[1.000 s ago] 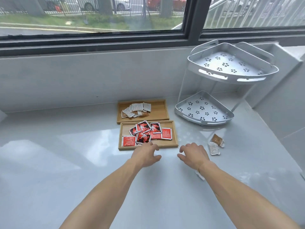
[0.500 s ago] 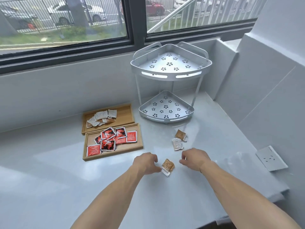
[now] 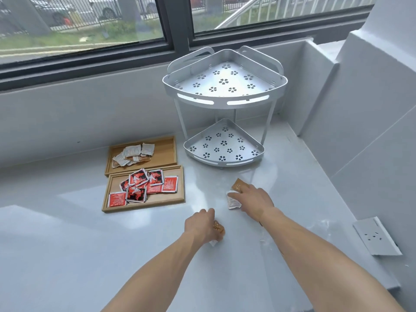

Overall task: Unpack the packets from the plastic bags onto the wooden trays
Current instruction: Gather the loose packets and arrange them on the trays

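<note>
In the head view, the left hand (image 3: 200, 226) sits at lower centre of the frame, its fingers curled round a brown packet (image 3: 218, 228) that rests on the grey counter (image 3: 67, 244); a white corner of that packet shows just below the hand. The right hand (image 3: 253, 198) lies a little up and to the right, fingers stretched forward and laid flat across two more packets: a white one (image 3: 233, 202) under the fingertips and a brown one (image 3: 239, 185) poking out just above them. Whether it presses or merely touches them cannot be told. Left of centre, two wooden trays lie side by side, touching along their long edges. The nearer tray (image 3: 144, 204) holds a loose heap of red packets (image 3: 144, 184); the farther tray (image 3: 166, 152) holds a pile of white packets (image 3: 132, 153) bunched at its left end. A silver two-tier corner rack (image 3: 225, 102) with flower-shaped holes stands upper centre, near the window (image 3: 90, 23). A white socket plate (image 3: 376, 238) lies at the right edge.
</note>
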The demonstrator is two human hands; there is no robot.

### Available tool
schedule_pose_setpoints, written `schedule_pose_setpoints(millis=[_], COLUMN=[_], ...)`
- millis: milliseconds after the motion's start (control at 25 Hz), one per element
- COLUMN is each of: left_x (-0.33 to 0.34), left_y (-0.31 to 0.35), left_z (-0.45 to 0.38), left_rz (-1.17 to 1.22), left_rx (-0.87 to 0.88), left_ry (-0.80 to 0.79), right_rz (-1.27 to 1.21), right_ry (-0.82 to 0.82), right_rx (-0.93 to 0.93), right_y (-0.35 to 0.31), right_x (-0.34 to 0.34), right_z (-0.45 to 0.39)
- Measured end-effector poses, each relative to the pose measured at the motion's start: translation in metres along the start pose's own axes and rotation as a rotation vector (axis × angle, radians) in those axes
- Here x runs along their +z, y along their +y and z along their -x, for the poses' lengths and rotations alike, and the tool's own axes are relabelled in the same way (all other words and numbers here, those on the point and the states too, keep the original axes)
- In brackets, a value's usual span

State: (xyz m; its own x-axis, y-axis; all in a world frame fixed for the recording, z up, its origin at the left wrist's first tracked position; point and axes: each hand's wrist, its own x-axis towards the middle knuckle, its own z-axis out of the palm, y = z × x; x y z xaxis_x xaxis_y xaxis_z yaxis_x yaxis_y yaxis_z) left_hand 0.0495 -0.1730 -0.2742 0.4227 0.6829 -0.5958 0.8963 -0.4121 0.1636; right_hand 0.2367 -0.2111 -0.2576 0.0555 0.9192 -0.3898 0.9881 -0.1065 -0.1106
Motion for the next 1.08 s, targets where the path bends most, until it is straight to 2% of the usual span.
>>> schedule_pose_setpoints(millis=[200, 640, 720, 800, 880, 960, 1080], left_x=[0.003, -0.004, -0.007, -0.013, -0.022, -0.035, -0.057], left_y=[0.000, -0.008, -0.009, -0.008, -0.005, 0.003, 0.024], left_z=[-0.006, -0.027, -0.029, -0.033, -0.036, -0.042, -0.055], left_rz=[0.002, 0.089, 0.047, -0.025, -0.074, -0.076, 0.013], left_rx=[0.031, 0.076, 0.118, 0.166, 0.201, 0.244, 0.294], left_ry=[-0.015, -0.127, -0.172, -0.231, -0.261, -0.231, -0.099], right_rz=[0.229, 0.305, 0.175, -0.111, -0.291, -0.329, -0.357], right_ry=[-0.038, 0.049, 0.018, 0.002, 0.006, -0.007, 0.003], right_rx=[-0.158, -0.274, -0.219, -0.029, 0.141, 0.198, 0.284], right_y=[0.001, 0.005, 0.007, 0.014, 0.025, 0.041, 0.063], right_x=[-0.011, -0.002, 0.005, 0.009, 0.009, 0.008, 0.005], right_z=[-0.030, -0.042, -0.036, -0.027, -0.017, -0.008, 0.005])
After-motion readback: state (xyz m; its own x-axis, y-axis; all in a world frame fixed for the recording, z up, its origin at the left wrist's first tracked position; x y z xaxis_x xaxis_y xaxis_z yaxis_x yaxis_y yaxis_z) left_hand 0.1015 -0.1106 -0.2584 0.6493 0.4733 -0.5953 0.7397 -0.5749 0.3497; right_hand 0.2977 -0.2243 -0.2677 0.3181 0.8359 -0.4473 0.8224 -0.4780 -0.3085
